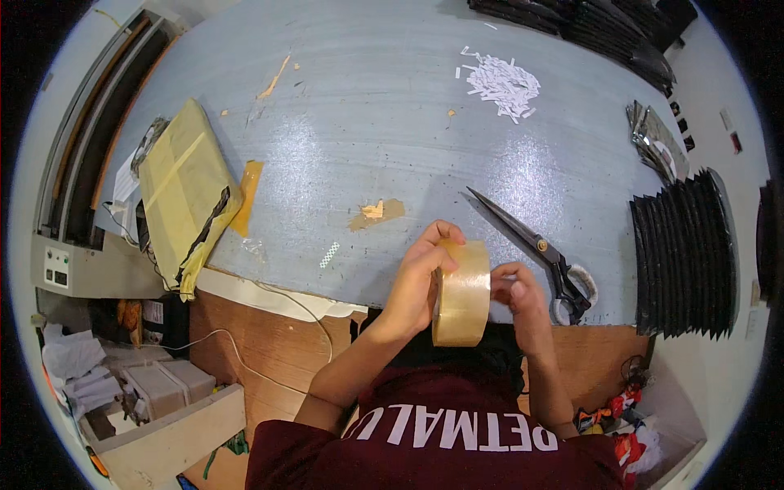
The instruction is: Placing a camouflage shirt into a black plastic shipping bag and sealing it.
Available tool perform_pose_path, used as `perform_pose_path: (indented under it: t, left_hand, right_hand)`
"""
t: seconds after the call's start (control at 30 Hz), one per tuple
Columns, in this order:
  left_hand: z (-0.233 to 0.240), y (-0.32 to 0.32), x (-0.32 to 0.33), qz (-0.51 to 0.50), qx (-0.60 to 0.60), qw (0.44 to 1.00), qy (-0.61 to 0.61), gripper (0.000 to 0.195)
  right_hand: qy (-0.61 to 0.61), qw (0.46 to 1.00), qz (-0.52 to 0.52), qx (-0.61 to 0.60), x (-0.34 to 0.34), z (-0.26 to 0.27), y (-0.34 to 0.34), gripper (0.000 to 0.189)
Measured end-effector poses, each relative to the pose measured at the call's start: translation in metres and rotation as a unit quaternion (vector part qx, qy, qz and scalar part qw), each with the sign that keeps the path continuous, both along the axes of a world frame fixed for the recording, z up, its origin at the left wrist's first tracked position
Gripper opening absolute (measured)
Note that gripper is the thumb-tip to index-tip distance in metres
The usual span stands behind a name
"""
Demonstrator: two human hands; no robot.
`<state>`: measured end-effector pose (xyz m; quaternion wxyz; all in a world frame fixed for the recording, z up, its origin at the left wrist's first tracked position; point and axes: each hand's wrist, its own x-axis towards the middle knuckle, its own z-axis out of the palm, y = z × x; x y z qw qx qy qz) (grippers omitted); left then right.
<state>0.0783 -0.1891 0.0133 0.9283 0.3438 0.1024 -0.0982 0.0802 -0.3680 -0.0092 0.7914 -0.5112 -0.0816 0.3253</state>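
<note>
My left hand (421, 278) grips a wide roll of tan, glossy packing tape (462, 300) over the table's front edge. Its thumb and fingers clasp the roll's left upper side. My right hand (523, 297) is at the roll's right side with its fingers curled. The fingertips lie against or just behind the roll, and I cannot tell whether they pinch anything. To the right of that hand lies a pair of large black tailor's scissors (542, 245), blades pointing up and left, with one handle loop wrapped in pale material.
A yellow-wrapped package (187, 190) lies at the left of the grey table (367, 141), before a long machine (104, 122). White paper strips (503, 86) lie in a heap farther back. Black pleated stacks (686, 257) stand at right. A pale cable (245, 361) hangs below the table's front edge.
</note>
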Motion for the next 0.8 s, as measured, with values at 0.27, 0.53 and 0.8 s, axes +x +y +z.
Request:
perform_pose_path:
  t: [0.27,0.53,0.8]
  left_hand:
    - [0.005,-0.005,-0.006,0.042,0.003,0.999,-0.007,0.023]
    - [-0.002,0.004,-0.009,0.099,0.021,0.994,0.047,0.021]
    - [-0.007,0.020,-0.063,-0.087,0.103,0.990,0.046,0.036]
  right_hand:
    - [-0.078,0.987,-0.111,-0.089,0.000,0.024,0.026,0.019]
    - [-0.082,0.986,-0.119,-0.085,-0.002,0.025,0.028,0.022]
    - [-0.004,0.995,-0.081,-0.062,0.005,0.020,0.024,0.020]
